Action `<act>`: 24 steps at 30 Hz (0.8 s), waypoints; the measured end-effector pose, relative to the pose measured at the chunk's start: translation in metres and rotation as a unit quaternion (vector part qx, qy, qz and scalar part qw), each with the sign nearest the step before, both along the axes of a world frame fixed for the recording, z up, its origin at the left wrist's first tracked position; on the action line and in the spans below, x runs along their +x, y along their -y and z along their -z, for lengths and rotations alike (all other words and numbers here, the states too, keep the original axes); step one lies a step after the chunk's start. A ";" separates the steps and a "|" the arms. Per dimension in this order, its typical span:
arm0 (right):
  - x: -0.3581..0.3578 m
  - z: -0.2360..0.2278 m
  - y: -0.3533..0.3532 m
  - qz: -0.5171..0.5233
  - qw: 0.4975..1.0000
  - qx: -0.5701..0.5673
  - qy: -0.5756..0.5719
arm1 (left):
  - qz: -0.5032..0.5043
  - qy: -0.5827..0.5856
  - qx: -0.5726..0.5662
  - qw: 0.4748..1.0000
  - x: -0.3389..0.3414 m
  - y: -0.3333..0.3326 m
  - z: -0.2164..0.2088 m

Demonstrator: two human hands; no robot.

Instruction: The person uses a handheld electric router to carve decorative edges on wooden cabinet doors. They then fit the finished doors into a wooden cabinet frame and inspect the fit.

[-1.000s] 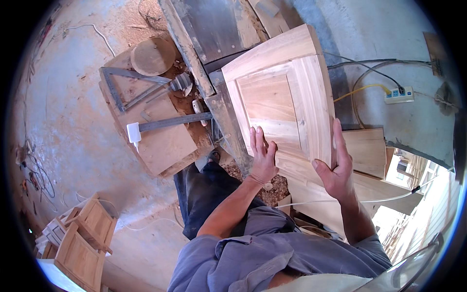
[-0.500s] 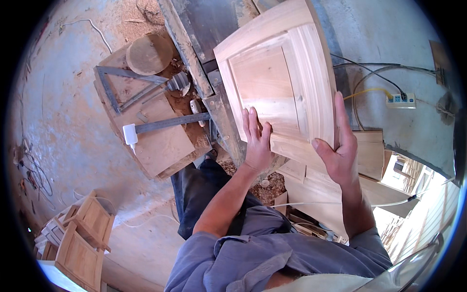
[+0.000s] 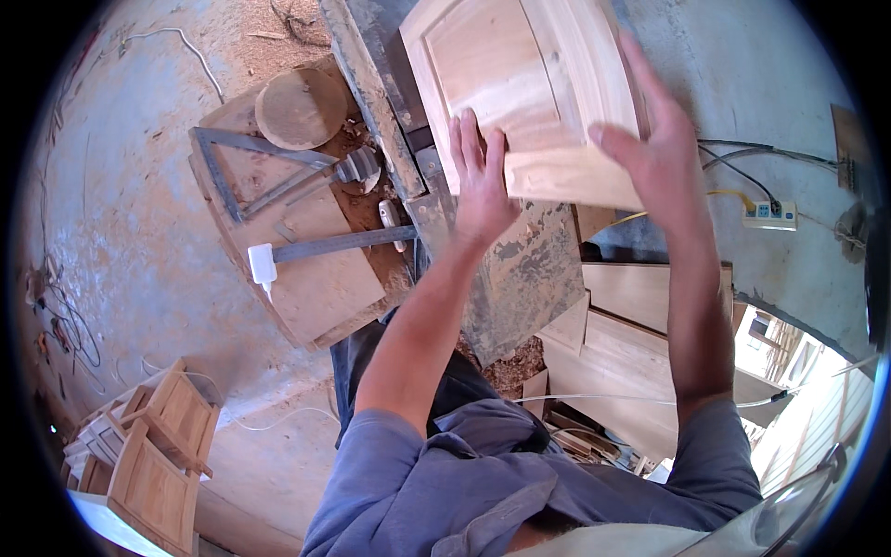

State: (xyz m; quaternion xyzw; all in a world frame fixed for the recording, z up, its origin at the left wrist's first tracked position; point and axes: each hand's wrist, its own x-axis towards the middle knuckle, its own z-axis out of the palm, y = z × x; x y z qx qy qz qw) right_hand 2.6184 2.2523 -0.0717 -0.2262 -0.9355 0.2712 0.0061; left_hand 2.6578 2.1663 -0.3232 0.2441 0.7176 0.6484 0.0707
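Observation:
A pale wooden cabinet door (image 3: 483, 70) with a raised centre panel and a curved end lies over the grey machine table (image 3: 529, 278), cut off by the upper edge of the view. My left hand (image 3: 484, 190) rests flat on the door's near left part, fingers stretched out over its face. At the right edge, my right hand (image 3: 664, 162) grips the door with the thumb over the face and the fingers along the side; that hand is slightly blurred. The door hides whatever lies under it.
Left of the machine, a wooden bench (image 3: 316, 232) bears a metal triangle (image 3: 213, 176), a round wooden disc (image 3: 299, 109), a square with a white bottle (image 3: 263, 265) and a ridged cutter (image 3: 357, 170). Boards (image 3: 622, 362) lean at right near a power strip (image 3: 770, 215). Panels (image 3: 153, 483) stand lower left.
Both hands and the door have moved forward, away from my body, baring more of the machine table. My arms now reach farther out.

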 end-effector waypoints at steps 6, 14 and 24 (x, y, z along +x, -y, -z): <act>-0.056 0.002 -0.010 -0.014 0.999 0.034 0.021 | -0.020 -0.009 -0.026 0.999 -0.051 -0.017 0.004; 0.081 -0.005 0.032 -0.015 0.994 -0.046 -0.093 | -0.011 -0.007 -0.014 1.000 0.042 0.026 -0.023; 0.218 -0.029 0.082 0.078 0.981 -0.173 0.038 | 0.062 0.104 -0.030 0.992 0.209 0.099 -0.056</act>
